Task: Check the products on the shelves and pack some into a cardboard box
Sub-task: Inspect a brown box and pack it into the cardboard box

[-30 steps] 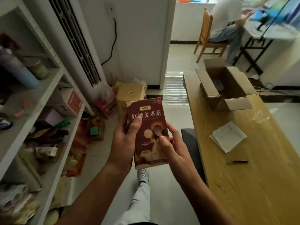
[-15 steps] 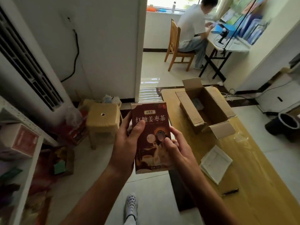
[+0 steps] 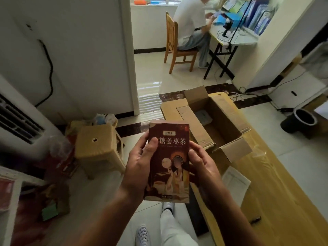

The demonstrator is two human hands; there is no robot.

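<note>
Left hand [image 3: 136, 168] and right hand [image 3: 204, 168] held one red tea box [image 3: 168, 167] in their grip, near the open cardboard box [image 3: 221, 119].

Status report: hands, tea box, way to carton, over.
Left hand and right hand hold tea box. Carton open on table, ahead right. No obstacle seen.

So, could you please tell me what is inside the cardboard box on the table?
One flat pale item lies on the floor of the cardboard box, towards its far end; the rest in view is bare. The floor along its near walls is hidden by them.
</note>
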